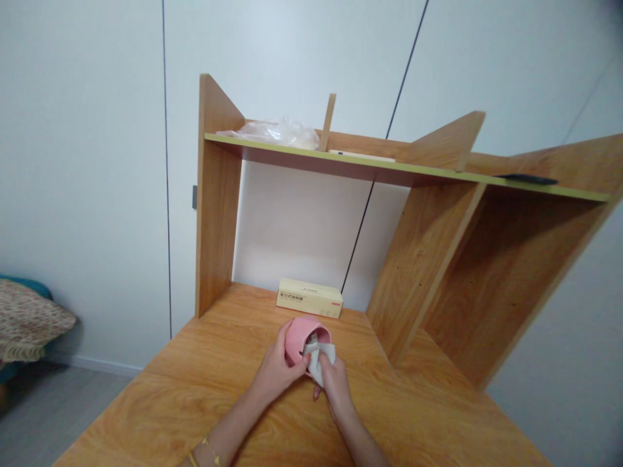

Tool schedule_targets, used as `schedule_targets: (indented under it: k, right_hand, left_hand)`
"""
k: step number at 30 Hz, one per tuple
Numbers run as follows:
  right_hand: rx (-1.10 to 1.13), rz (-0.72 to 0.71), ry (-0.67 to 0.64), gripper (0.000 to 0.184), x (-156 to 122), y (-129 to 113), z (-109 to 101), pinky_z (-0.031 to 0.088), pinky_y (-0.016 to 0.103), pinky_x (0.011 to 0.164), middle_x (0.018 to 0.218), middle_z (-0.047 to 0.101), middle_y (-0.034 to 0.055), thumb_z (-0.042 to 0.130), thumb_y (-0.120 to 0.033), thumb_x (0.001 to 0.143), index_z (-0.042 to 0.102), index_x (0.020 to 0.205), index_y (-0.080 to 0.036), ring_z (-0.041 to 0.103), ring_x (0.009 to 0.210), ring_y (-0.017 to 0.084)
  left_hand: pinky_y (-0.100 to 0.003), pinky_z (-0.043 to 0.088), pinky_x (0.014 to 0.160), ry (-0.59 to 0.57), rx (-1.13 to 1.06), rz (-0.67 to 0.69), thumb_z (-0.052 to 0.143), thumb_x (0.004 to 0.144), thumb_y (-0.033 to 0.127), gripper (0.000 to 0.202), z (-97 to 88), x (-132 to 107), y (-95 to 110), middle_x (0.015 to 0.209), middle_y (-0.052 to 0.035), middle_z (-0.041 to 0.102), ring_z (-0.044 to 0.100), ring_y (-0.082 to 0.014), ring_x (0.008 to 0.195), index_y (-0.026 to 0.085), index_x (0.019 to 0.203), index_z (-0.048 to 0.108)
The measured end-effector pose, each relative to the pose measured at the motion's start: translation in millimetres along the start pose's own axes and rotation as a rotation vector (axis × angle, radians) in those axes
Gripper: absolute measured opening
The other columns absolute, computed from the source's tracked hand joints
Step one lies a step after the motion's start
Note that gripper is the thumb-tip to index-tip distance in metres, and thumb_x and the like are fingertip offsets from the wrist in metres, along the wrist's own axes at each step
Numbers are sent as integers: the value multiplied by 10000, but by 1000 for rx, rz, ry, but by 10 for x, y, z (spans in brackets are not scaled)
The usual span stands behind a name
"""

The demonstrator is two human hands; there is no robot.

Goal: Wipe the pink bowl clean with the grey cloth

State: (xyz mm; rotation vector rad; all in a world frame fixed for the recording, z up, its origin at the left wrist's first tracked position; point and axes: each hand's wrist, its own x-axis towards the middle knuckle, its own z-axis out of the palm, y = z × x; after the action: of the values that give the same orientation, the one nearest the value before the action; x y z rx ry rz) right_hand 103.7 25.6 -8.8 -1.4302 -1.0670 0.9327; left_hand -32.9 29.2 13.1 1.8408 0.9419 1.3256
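Note:
My left hand point(275, 373) is closed around a pink cup point(300, 336) that lies tilted on the wooden desk point(195, 383), its mouth turned to the right. My right hand point(335, 384) is closed on a white cloth point(318, 358), pressing it against the cup's rim and into its mouth. The cloth hides part of the inside of the cup. Both hands are close together near the middle of the desk.
A cream carton with a red stripe point(309, 298) lies just behind the cup. The desk's wooden hutch point(217, 194) rises behind; its upper shelf carries a clear plastic bag point(275, 131), a flat pale item point(360, 155) and a dark object point(528, 178). A patterned cushion point(26, 321) is at far left.

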Motion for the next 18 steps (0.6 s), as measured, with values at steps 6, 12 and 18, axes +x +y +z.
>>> schedule_targets:
  k: [6,12,18]
  right_hand:
    - [-156,-74,84,317,15,-57,-55,368,232,266,474,566,11,426,-441,705,575,676,-163,512,329,151]
    - [-543,-293,272,429,1,-166,-216,457,296,590,872,675,84,472,-423,743,560,1104,-209,629,754,241]
    - [-810,-490,340,498,-38,-136,-223,460,319,629,950,667,81,433,-465,793,464,1225,-221,639,752,245]
  left_hand:
    - [-321,428,881,71,-60,-23,582,730,282,613,28,8,-88,1160,-105,542,546,-212,1007,158,1270,318]
    - [-314,406,908,136,-40,-133,577,689,223,572,-1,4,-86,1158,-92,558,533,-218,1041,151,1233,416]
    - [-321,418,896,139,-43,-175,565,671,211,540,-13,24,-63,1121,-104,590,554,-228,1010,117,1196,477]
